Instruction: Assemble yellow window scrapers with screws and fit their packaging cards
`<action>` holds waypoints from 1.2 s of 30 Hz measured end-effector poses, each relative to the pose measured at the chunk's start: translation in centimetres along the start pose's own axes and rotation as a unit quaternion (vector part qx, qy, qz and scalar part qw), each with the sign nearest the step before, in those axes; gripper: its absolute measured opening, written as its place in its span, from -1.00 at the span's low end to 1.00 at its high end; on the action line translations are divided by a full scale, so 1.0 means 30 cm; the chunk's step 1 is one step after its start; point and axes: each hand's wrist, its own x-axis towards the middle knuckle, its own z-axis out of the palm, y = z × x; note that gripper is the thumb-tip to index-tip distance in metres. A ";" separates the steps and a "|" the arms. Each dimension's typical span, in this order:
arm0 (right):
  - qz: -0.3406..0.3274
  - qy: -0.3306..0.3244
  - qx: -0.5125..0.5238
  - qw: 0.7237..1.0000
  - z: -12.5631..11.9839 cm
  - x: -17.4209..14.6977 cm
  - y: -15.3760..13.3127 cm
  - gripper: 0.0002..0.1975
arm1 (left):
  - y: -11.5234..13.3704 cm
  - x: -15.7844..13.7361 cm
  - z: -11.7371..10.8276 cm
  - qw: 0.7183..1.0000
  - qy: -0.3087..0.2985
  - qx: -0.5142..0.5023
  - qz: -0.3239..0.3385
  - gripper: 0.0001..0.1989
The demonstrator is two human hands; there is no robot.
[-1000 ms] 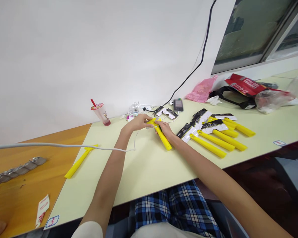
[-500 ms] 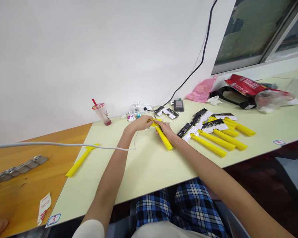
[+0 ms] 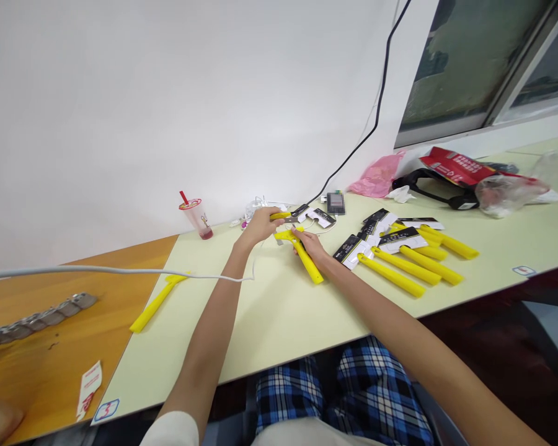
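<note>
My right hand (image 3: 310, 243) is closed around a yellow scraper-like handle (image 3: 310, 266) with a wide flared head, its tail slanting toward me over the table. Beside that head, slightly farther away, my left hand (image 3: 261, 225) pinches a small yellow piece with a grey metal blade-like part (image 3: 291, 219). The two yellow pieces are apart. A dark bit shows by my right fingers, too small to name. Another yellow handle (image 3: 153, 306) lies alone at the table's left edge. To the right lie several yellow handles (image 3: 393, 274) with black-and-white cards (image 3: 402, 239) on them.
A plastic cup (image 3: 198, 220) with a red straw stands against the wall. Loose cards (image 3: 323, 217), cables and a small black device (image 3: 336, 202) sit at the back. Pink plastic (image 3: 376, 175) and a red package (image 3: 465, 166) lie back right. A white cable (image 3: 121, 270) crosses the left side.
My left hand has drawn away from the yellow handle's head, lifting the small yellow piece with the grey metal part off to the far side. My right hand keeps its hold.
</note>
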 end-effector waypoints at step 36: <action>0.008 -0.007 0.002 1.000 0.007 -0.005 -0.004 -0.60 | 0.070 -0.038 -0.014 0.971 -0.177 -0.126 -0.095 -0.34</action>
